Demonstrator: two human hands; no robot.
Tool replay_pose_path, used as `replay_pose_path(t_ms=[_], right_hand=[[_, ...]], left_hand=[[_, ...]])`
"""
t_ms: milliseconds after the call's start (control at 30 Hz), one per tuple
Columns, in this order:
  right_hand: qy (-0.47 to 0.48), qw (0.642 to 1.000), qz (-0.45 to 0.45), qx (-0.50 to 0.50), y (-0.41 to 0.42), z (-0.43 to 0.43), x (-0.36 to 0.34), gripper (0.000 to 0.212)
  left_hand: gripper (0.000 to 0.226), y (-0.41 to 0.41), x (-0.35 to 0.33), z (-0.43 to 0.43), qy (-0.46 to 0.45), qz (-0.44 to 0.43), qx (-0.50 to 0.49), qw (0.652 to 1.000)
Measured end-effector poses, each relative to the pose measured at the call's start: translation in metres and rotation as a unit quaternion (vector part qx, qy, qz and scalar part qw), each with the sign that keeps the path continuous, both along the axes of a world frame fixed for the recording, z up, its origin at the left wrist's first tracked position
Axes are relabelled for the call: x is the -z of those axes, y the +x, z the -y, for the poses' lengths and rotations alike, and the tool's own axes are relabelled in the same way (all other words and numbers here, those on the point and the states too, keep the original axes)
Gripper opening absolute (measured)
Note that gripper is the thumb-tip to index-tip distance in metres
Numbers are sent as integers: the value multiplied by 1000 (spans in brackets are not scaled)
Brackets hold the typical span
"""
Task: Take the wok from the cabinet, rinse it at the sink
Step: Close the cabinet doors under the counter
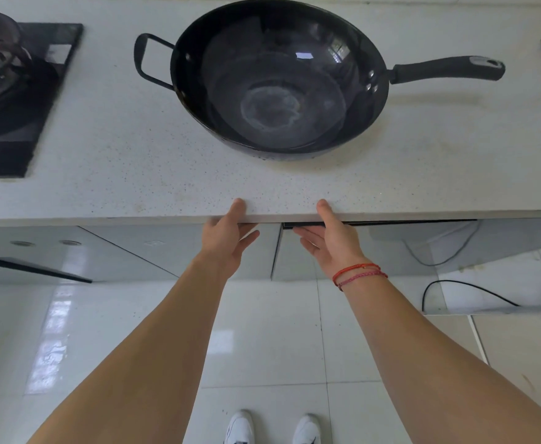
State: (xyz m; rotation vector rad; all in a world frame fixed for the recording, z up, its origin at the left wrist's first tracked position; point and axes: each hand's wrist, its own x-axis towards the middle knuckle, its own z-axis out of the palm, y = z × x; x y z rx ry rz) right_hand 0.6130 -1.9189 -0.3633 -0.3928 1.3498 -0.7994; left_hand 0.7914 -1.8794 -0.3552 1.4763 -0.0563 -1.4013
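A black wok (278, 78) stands upright on the speckled white countertop (118, 174), its long handle pointing right and its loop handle to the left. Below the counter's front edge are glossy grey cabinet doors (154, 251). My left hand (227, 235) reaches under the counter edge with straight fingers, its thumb lying on top of the edge. My right hand (330, 238), with red strings at the wrist, does the same just to the right, palm facing left. Neither hand holds anything. The right door's top edge shows a thin dark gap.
A black gas hob (13, 100) with a burner sits at the counter's left end. A dark cable (468, 290) runs along the floor near the cabinet's right side. The floor is glossy white tile; my white shoes show at the bottom.
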Motion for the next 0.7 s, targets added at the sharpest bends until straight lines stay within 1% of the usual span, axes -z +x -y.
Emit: replay_pose_path(t_ms=[133,300,367,467,500,567,667,700], right_hand=[[-10,1000,21,12,0,1,1,43],[-10,999,45,24,4,3,0,42],[-7,997,59,41,6,4,-1,41],[-6,996,69,50,7,3,-6,33],[-4,997,67,43,7,3,-8,29],[7,998,51,28,5,2,-14,21],[20,1000,11,9,-1,-2,-30,24],[19,1000,1,4,-3,-6,-37,26]], left_hand=[[56,-1,4,0,-13,-12,-14,1000],[55,0,5,1,-19,-20,-6,1000],[48,-1,2,0,-17,-23,-4,1000],[25,-2,-7,-3,-13,-18,10,1000],[19,-2,-10,-4,-7,-13,13,1000],[15,0,-16,-9,6,9,20,1000],[21,5,-25,-20,23,58,44,997],[20,6,-29,-24,27,76,57,995]])
